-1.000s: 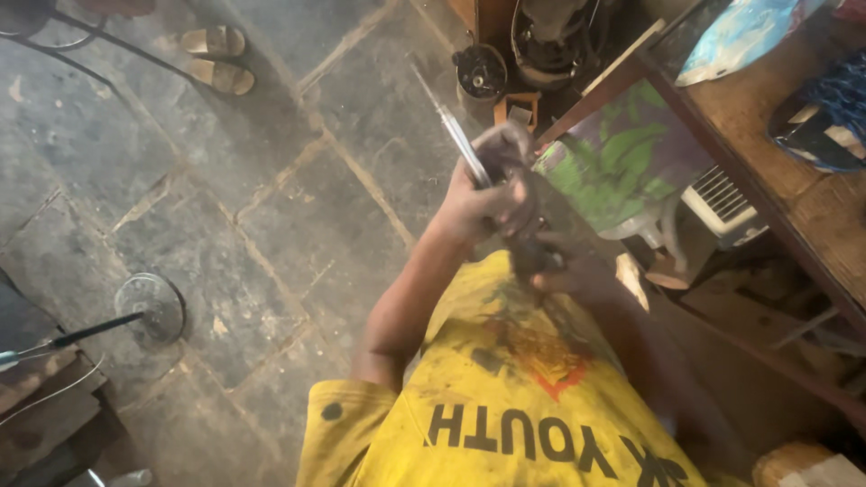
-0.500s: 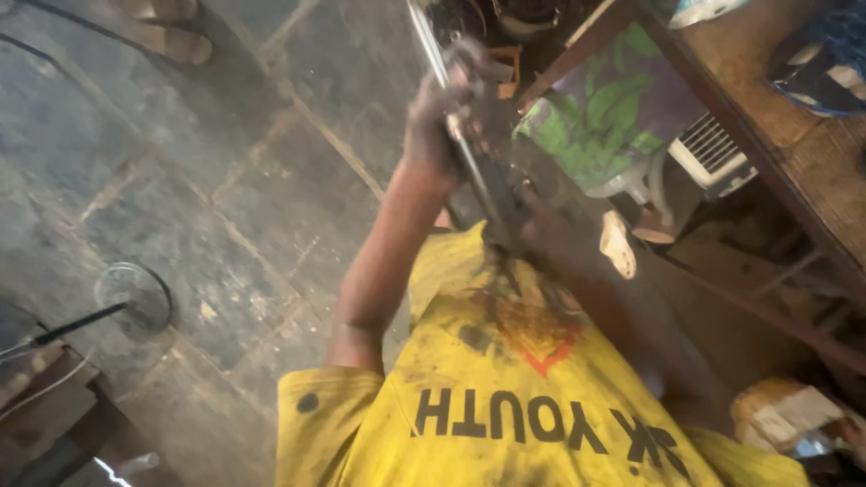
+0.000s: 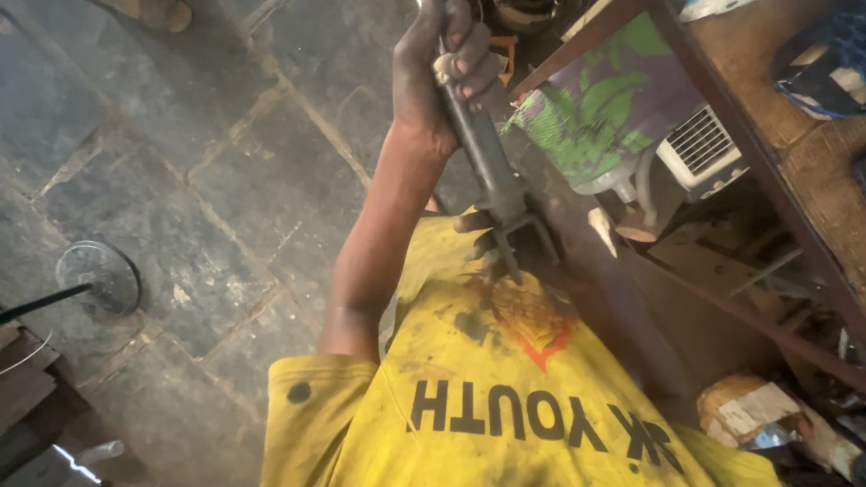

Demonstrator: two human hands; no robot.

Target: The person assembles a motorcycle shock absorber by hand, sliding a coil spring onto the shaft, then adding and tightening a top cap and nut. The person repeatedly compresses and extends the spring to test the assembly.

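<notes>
My left hand [image 3: 439,77] is shut around the upper end of a dark, greasy metal shaft [image 3: 484,158]. The shaft slants down toward my chest and ends in a forked yoke [image 3: 517,233]. My right hand [image 3: 487,242] is in shadow; its fingers hold the shaft at the yoke, just above my stained yellow shirt [image 3: 505,406]. The shaft's top end runs out of view past the upper edge.
Grey stone slabs [image 3: 198,180] cover the floor on the left. A round metal disc [image 3: 97,275] with a dark rod lies at the far left. A wooden table [image 3: 767,108] stands at the right, with a green-and-purple bag [image 3: 604,108] and a white vented box [image 3: 699,149] under it.
My left hand has slid up the view toward the top edge with the shaft. The yoke end has come closer to my chest, and the view has tilted down.
</notes>
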